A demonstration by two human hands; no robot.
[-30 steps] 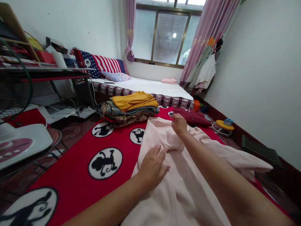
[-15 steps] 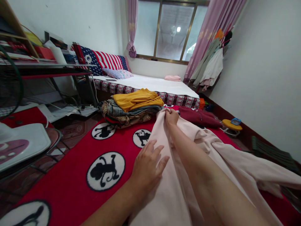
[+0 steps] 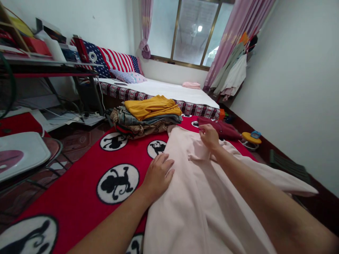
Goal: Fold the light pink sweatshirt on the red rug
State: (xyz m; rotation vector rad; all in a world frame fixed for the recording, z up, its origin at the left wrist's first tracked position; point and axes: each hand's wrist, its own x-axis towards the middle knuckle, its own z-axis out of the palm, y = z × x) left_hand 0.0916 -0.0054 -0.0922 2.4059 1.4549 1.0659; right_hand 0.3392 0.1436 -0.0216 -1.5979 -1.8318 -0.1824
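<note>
Head view: pale pink garment [image 3: 201, 197] spread flat on the red monkey-print blanket [image 3: 79, 197]. Left hand [image 3: 157, 174] pressed on its left edge, fingers extended and together; right hand [image 3: 210, 137] pinching a fold near the far end. Beyond: stack of folded clothes [image 3: 147, 116], maroon garment [image 3: 221, 128], bed [image 3: 169, 93].

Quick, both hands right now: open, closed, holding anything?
Left hand: open, palm flat on the edge of the pale pink garment.
Right hand: closed, fingers pinching a fold of the same garment.
</note>
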